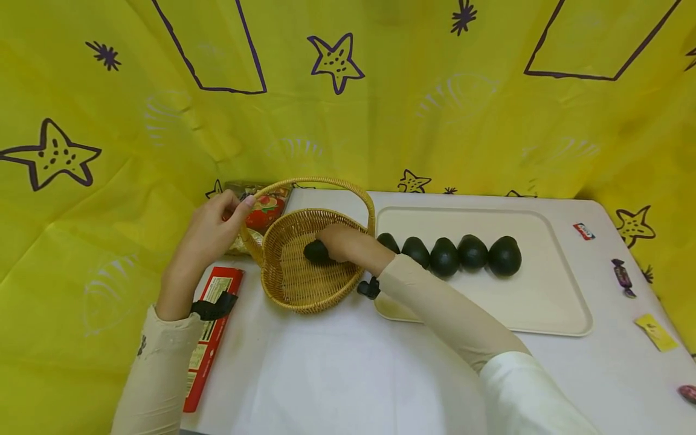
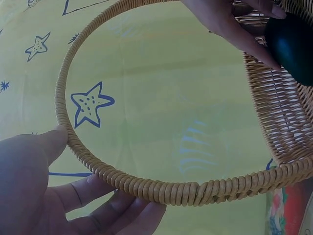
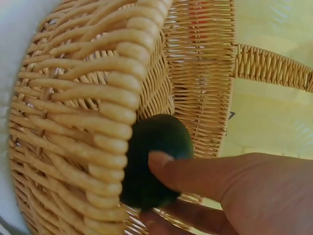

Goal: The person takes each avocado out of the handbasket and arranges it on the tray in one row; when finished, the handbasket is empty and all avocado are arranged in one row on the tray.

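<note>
A wicker basket [image 1: 304,296] with a tall arched handle stands on the white table. My left hand [image 1: 213,225] holds the left side of that handle [image 2: 146,190], thumb on one side and fingers on the other in the left wrist view. Inside the basket, my right hand [image 1: 348,244] grips a dark green avocado [image 3: 156,156] between thumb and fingers. The avocado's underside is hidden by the basket wall in the right wrist view. Several more avocados [image 1: 444,257] lie in a row on a cream tray [image 1: 522,308] to the right.
A red box [image 1: 214,338] lies left of the basket, near my left forearm. Behind the basket is a red package [image 1: 266,208]. Small wrapped sweets, among them a purple candy [image 1: 622,278] and a yellow packet [image 1: 656,332], lie along the table's right edge. A yellow patterned curtain [image 1: 380,121] hangs behind.
</note>
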`<state>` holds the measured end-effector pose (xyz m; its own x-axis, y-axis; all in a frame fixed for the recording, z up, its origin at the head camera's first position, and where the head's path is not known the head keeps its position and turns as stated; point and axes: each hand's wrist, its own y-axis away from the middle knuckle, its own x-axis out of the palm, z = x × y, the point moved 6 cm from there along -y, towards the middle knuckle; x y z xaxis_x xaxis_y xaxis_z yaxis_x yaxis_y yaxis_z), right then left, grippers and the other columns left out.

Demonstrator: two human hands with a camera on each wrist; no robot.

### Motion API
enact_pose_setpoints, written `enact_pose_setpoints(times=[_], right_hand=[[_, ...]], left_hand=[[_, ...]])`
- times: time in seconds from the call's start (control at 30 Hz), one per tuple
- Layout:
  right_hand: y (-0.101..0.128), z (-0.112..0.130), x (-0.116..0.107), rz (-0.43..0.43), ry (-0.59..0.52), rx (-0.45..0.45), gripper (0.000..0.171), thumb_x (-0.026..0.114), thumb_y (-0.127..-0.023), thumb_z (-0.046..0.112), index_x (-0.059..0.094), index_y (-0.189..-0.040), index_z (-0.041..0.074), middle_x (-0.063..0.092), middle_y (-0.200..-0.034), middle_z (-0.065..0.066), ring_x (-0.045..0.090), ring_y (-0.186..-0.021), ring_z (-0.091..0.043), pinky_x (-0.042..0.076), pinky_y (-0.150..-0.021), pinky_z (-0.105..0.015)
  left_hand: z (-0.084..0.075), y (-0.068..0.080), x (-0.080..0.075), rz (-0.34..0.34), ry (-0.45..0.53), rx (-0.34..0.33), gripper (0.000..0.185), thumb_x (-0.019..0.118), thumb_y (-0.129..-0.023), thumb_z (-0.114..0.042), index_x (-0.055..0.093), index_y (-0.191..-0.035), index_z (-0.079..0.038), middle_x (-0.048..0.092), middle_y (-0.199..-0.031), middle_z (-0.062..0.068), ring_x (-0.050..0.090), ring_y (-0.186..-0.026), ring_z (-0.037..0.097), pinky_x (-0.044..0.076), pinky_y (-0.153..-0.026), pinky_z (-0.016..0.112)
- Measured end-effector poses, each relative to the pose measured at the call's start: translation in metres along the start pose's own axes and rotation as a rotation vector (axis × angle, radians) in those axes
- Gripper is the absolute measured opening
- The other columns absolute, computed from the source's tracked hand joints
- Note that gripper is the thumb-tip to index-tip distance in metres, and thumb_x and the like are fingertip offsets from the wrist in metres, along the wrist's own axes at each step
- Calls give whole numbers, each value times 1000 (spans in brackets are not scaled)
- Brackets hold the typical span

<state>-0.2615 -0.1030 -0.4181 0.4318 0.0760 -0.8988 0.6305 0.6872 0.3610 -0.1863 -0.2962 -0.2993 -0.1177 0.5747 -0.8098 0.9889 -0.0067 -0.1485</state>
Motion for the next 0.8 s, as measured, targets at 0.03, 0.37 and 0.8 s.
enact_pose_setpoints(times=[0.03,0.37,0.8], right_hand=[[0,0,0,0,4,2,42,67,-104,9,60,-145,5,63,-143,-17,60,-133,-31,47,-113,-41],[0,3,2,-50,-23,-93,63,73,-101,20,47,-157,7,52,-155,-17,51,-143,-32,41,-119,-43],[-1,3,7,14,-90,-84,75,78,-97,17,41,-161,4,51,-157,-19,51,-145,-32,41,-119,-42]], left_hand=[[1,0,0,2,0,0,50,43,-111,-54,59,-104,-7,55,-99,13,46,-87,27,37,-73,42],[0,-1,0,4,10,0,51,43,-111,-54,57,-102,-7,53,-96,13,46,-85,28,37,-72,42],[1,0,0,2,17,6,50,43,-111,-54,57,-101,-7,52,-95,12,45,-83,27,37,-71,42]])
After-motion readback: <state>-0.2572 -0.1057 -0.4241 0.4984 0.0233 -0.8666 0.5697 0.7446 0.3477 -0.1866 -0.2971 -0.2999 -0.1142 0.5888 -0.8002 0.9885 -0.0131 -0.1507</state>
